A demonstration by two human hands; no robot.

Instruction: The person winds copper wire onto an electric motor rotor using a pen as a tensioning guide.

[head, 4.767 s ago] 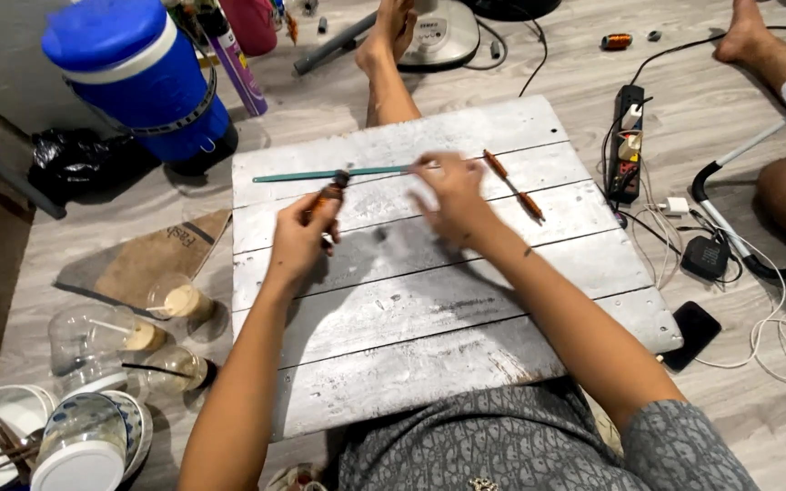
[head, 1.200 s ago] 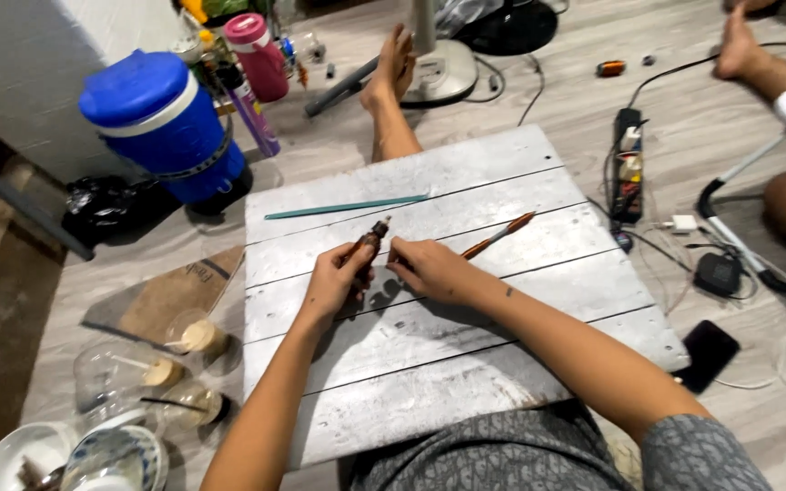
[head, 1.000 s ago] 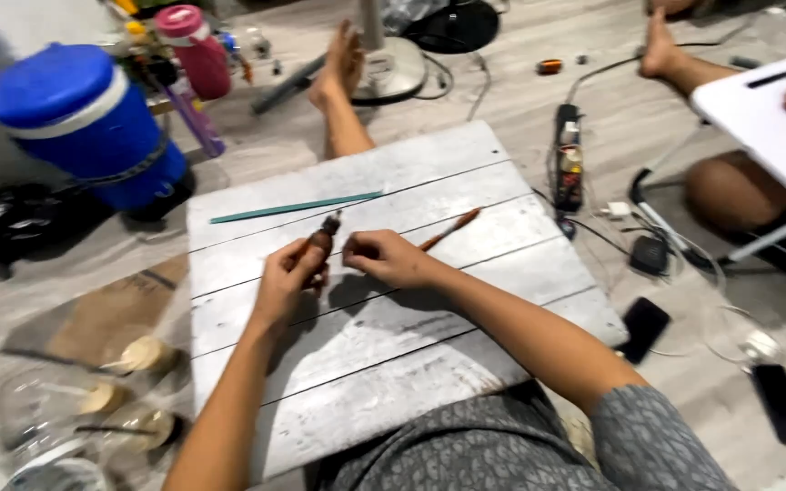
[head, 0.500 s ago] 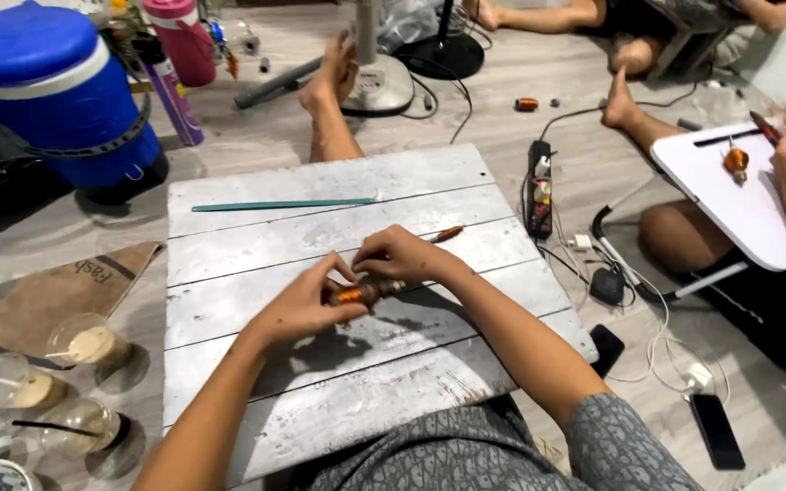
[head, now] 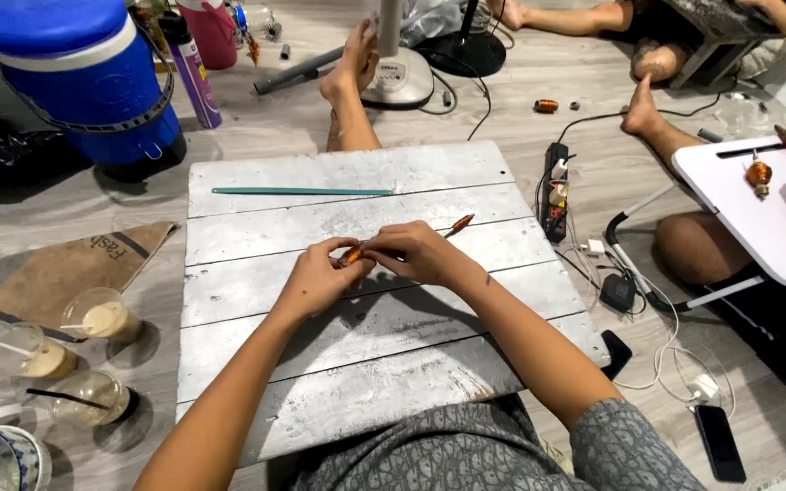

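Note:
Over the white plank board [head: 338, 364], my left hand [head: 318, 280] and my right hand [head: 416, 252] meet at the middle. Together they pinch a small copper-wound coil piece [head: 350, 256] between the fingertips. A thin rod with a copper-wound end [head: 458, 224] sticks out to the right from under my right hand and rests on the board. A long teal stick [head: 302, 191] lies flat across the board's far plank, apart from both hands.
A blue drum-shaped cooler [head: 79, 77] stands at far left. Plastic cups with drinks [head: 102, 318] sit left of the board. A power strip [head: 555, 191], cables and phones [head: 719, 442] lie to the right. Another person's hand works at a white lap table [head: 757, 214]. A fan base [head: 402, 77] sits beyond.
My hands have come together at the board's middle on the small copper coil piece. The view has swung right, showing the lap table and other people's legs.

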